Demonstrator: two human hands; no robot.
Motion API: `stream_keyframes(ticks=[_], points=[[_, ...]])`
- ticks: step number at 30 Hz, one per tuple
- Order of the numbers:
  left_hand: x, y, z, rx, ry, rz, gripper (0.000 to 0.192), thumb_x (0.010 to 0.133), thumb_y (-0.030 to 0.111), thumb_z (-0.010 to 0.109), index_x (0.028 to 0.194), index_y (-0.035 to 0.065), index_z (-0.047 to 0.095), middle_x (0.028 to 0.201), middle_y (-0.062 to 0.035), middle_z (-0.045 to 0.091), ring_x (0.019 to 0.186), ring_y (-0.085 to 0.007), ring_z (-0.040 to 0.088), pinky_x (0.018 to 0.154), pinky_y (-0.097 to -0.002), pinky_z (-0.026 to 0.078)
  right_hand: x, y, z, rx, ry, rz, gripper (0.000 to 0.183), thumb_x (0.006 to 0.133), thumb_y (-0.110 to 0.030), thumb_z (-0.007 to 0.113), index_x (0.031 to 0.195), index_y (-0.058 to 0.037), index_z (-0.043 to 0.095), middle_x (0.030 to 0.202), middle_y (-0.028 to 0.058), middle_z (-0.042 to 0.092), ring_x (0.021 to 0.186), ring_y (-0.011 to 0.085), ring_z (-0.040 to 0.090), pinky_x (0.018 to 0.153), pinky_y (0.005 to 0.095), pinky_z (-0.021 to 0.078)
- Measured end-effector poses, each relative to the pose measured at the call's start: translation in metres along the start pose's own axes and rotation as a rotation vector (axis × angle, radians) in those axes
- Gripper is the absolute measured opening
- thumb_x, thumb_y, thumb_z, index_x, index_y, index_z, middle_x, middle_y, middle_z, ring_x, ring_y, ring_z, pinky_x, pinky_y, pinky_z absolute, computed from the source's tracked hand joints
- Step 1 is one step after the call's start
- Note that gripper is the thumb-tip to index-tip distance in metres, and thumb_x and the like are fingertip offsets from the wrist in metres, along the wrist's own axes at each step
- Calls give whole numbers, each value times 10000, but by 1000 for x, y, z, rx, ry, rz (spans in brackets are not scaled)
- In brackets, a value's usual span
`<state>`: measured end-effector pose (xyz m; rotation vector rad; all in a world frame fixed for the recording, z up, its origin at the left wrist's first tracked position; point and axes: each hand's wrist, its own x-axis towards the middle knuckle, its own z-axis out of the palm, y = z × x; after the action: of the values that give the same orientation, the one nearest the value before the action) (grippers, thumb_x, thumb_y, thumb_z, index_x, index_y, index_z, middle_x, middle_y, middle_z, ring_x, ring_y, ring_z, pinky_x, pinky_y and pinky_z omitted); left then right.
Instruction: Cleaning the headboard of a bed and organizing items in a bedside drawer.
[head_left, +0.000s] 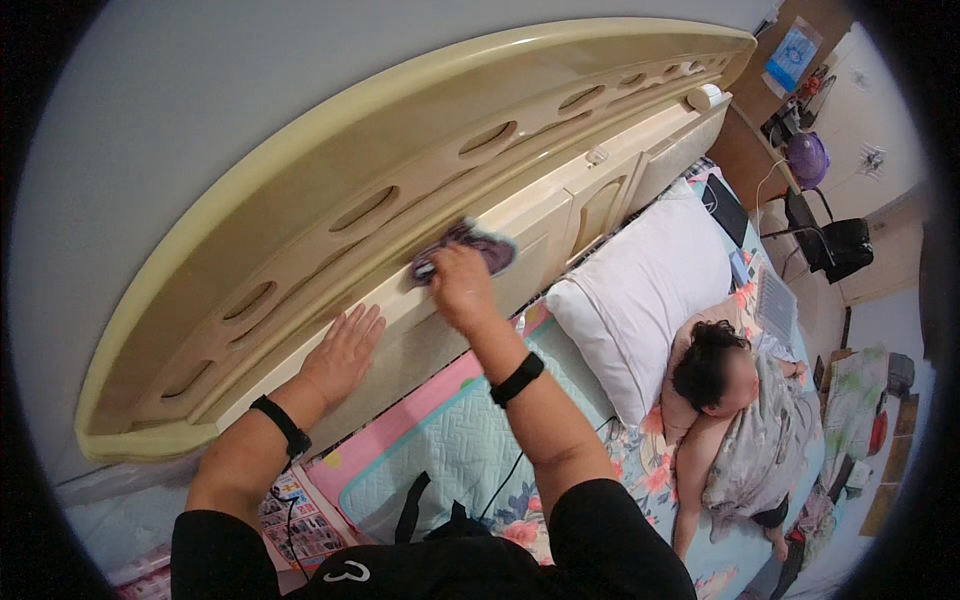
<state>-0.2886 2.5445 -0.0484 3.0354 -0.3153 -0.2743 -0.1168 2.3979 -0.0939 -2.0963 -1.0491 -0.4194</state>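
Note:
My right hand (463, 291) is closed on a dark purple cloth (491, 251) with a pale fringe, pressed on the ledge of a cream headboard (420, 150). My left hand (341, 360) rests flat on the same ledge, lower and to the left, with its fingers spread and nothing in it. Both wrists wear black bands. Oval cut-outs run along the headboard above the ledge. Farther along the ledge are a small clear object (597, 155) and a white roll or cup (705, 97).
A white pillow (637, 292) leans near the headboard. On the bed, a person (742, 420) lies at the right beside a black tablet or laptop (724, 210). A quilted pale-green mat (442, 427) and a thin black cable (504, 484) lie before me. A black chair (836, 244) stands beyond.

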Motion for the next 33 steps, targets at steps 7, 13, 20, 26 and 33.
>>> stream_keyframes(ticks=[7, 13, 20, 26, 33], points=[[-1, 1, 3, 20, 82, 2, 660, 735, 107, 518, 1278, 23, 152, 1334, -180, 103, 1239, -313, 124, 1003, -392, 173, -16, -62, 18, 52, -92, -19, 180, 664, -115, 503, 801, -2, 530, 857, 163, 550, 914, 319, 484, 826, 378, 343], [-27, 7, 6, 141, 174, 24, 720, 726, 182, 554, 1296, 72, 130, 1346, -130, 103, 1249, -289, 87, 1019, -419, 90, -4, -72, 23, -55, -237, 91, 146, 657, -123, 501, 742, -14, 549, 800, 164, 568, 856, 312, 508, 764, 386, 382], [-150, 15, 37, 69, 344, 33, 741, 677, 216, 623, 1264, 81, 193, 1301, -164, 199, 1212, -313, 195, 999, -461, 136, -18, -123, 39, -128, -136, 78, 136, 636, -82, 473, 685, -13, 580, 719, 174, 572, 764, 318, 534, 707, 401, 412], [-134, 14, 26, -19, 437, 14, 757, 613, 255, 669, 1244, 118, 273, 1312, -144, 200, 1220, -288, 194, 992, -457, 154, -45, -170, 67, 213, -285, -145, 294, 657, -140, 521, 929, -34, 551, 857, 177, 568, 786, 314, 539, 692, 375, 429], [-64, 5, -6, 95, 265, -15, 803, 630, 324, 661, 1266, 114, 218, 1304, -158, 201, 1213, -304, 197, 1003, -437, 126, -47, -86, 8, 358, 53, 323, 313, 705, -100, 552, 1010, -48, 510, 971, 140, 546, 889, 247, 510, 761, 322, 407]])
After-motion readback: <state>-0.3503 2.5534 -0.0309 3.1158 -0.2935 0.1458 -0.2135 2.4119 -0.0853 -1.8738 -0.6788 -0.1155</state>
